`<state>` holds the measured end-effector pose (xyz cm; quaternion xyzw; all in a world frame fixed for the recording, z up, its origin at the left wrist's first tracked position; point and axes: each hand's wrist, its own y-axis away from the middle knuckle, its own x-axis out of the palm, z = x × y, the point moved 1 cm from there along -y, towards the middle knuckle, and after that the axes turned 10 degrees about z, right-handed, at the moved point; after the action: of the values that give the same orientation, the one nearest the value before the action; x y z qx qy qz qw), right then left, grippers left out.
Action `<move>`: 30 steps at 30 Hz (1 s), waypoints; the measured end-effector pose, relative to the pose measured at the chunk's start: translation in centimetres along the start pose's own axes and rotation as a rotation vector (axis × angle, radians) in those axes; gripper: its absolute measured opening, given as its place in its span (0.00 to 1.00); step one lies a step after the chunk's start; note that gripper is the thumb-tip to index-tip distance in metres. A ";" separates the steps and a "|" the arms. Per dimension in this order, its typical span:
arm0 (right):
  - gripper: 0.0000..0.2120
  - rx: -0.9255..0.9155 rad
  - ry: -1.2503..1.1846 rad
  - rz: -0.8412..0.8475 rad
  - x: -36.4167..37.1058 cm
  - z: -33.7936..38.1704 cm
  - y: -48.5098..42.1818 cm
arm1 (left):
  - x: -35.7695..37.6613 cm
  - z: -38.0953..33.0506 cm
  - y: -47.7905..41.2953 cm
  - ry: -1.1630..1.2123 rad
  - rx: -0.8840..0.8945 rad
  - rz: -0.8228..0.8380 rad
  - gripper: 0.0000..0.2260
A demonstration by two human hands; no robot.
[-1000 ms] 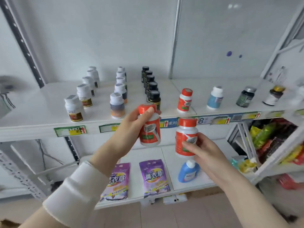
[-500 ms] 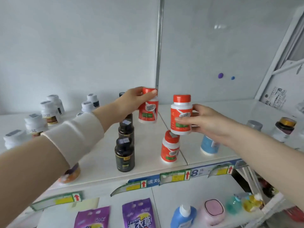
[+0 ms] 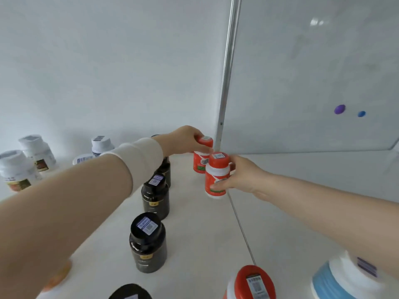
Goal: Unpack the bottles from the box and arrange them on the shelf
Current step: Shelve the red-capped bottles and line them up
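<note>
White shelf [image 3: 194, 234], back edge — left hand [image 3: 183, 140] fingers hold the rear bottle [image 3: 199, 164], right hand [image 3: 246, 175] fingers the front bottle [image 3: 216, 175].

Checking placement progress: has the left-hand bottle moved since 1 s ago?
Yes. Left hand took its red bottle from the shelf's front edge back to the metal post.

Glossy plastic bottles [image 3: 216, 175], smooth white shelf [image 3: 291, 190].

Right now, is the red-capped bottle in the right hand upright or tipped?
Upright: the red-capped bottle shows cap above, base below, gripped by the right hand.
</note>
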<state>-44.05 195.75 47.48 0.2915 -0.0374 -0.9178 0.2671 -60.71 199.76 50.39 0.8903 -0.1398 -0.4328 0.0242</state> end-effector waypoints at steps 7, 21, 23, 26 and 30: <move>0.37 0.003 0.094 -0.004 1.0 -1.0 -4.3 | -0.2 1.0 -2.7 -0.061 -0.061 0.023 0.20; 0.36 0.072 0.126 0.133 -0.1 -0.5 -3.9 | -0.5 0.1 -2.3 -0.100 -0.079 0.074 0.27; 0.38 0.091 0.208 0.151 -1.1 0.5 -2.5 | -1.5 -0.7 -1.0 -0.154 -0.091 0.051 0.26; 0.36 0.065 0.385 0.146 -2.8 2.9 -0.1 | -3.6 -2.0 2.5 -0.382 -0.119 -0.035 0.25; 0.37 -0.034 0.689 0.049 -2.9 6.6 2.6 | -5.1 -3.6 9.1 -0.900 -0.236 -0.083 0.21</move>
<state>-44.50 194.38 54.99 0.5787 0.0632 -0.7593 0.2909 -62.94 192.06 58.02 0.6100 -0.0505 -0.7895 0.0450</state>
